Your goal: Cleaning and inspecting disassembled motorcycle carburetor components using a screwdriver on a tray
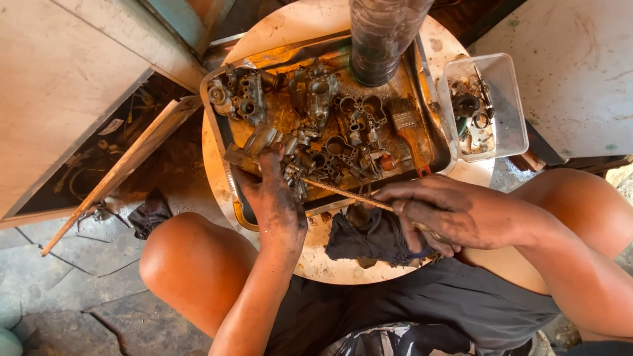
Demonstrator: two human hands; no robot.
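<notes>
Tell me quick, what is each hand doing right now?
Left hand: fingers down among the small metal parts in the tray; whether it grips one cannot be told.
Right hand: closed on a thin rod.

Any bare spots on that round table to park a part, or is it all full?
Free: round table's near edge between left hand and dark rag; a small strip beyond the tray by the clear plastic box. Crowded: metal tray packed with carburetor parts, a paintbrush and a dark bottle. Right hand holds a thin rod over the tray's front edge.

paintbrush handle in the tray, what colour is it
Orange-red, on the paintbrush in the head view.
</notes>
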